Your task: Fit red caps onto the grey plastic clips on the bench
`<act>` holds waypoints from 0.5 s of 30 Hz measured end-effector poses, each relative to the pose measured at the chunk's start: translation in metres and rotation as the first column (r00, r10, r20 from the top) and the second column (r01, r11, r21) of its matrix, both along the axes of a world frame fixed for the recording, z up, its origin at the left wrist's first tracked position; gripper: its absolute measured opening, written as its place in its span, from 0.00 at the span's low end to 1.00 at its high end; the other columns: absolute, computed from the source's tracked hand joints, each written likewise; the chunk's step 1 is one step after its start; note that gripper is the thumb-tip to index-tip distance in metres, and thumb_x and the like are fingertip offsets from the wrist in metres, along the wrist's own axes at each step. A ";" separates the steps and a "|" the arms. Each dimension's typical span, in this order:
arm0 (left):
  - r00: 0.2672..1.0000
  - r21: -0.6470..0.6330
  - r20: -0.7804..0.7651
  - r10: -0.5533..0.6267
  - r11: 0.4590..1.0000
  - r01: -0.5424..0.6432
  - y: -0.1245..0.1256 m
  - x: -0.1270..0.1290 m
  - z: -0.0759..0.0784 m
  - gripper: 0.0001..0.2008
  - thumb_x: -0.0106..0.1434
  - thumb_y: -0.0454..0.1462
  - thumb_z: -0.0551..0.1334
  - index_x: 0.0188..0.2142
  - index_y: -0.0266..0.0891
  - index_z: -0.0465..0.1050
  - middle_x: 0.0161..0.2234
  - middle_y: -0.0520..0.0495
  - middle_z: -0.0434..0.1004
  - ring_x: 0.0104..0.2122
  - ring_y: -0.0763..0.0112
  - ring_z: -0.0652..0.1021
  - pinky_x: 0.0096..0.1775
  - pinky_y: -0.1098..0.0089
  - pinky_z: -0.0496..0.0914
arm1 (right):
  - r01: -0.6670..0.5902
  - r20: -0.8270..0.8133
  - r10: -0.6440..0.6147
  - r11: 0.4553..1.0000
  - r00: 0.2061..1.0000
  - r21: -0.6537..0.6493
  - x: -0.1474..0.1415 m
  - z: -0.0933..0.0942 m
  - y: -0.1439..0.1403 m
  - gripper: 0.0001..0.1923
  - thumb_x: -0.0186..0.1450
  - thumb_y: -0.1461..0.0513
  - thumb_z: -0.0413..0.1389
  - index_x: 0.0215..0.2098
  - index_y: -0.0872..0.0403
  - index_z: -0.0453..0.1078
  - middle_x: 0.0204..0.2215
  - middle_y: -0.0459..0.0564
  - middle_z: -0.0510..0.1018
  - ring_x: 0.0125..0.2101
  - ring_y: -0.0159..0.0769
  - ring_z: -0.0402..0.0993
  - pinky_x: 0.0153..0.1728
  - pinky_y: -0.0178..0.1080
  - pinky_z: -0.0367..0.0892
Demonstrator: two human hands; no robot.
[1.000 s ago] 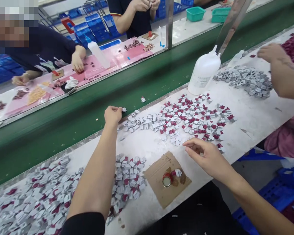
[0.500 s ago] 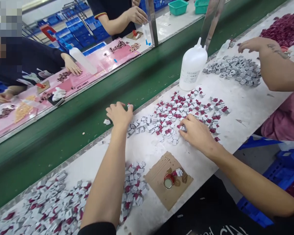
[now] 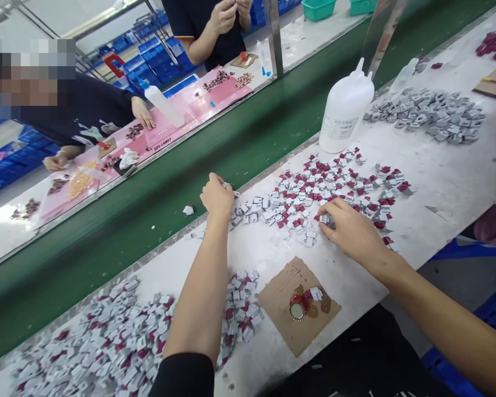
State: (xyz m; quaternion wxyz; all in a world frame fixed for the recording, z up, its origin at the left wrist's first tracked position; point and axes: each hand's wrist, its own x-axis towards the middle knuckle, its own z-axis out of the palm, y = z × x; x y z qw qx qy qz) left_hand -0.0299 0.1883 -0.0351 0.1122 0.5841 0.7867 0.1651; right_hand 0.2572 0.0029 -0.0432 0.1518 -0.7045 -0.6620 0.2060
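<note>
My left hand [image 3: 217,197] is curled at the far end of the spread of small grey-and-red parts [image 3: 314,193] and my right hand [image 3: 351,231], fingers narrow, seems to pinch one, so neighbours could scatter toward the white bottle [image 3: 344,113]

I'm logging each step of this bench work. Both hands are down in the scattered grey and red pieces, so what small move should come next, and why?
Probably lift the right hand with one piece pinched: its fingertips already press into the spread pieces, while the left hand rests at the pile's far edge.
</note>
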 end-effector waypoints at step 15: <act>0.629 0.225 0.642 -0.439 0.892 0.393 -0.176 0.060 0.031 0.05 0.75 0.36 0.67 0.45 0.45 0.72 0.42 0.47 0.83 0.43 0.62 0.82 0.47 0.60 0.75 | 0.026 -0.960 -0.082 0.997 0.270 -0.077 -0.051 0.015 0.000 0.19 0.72 0.45 0.71 0.45 0.50 0.79 0.34 0.47 0.85 0.33 0.37 0.85 0.35 0.41 0.83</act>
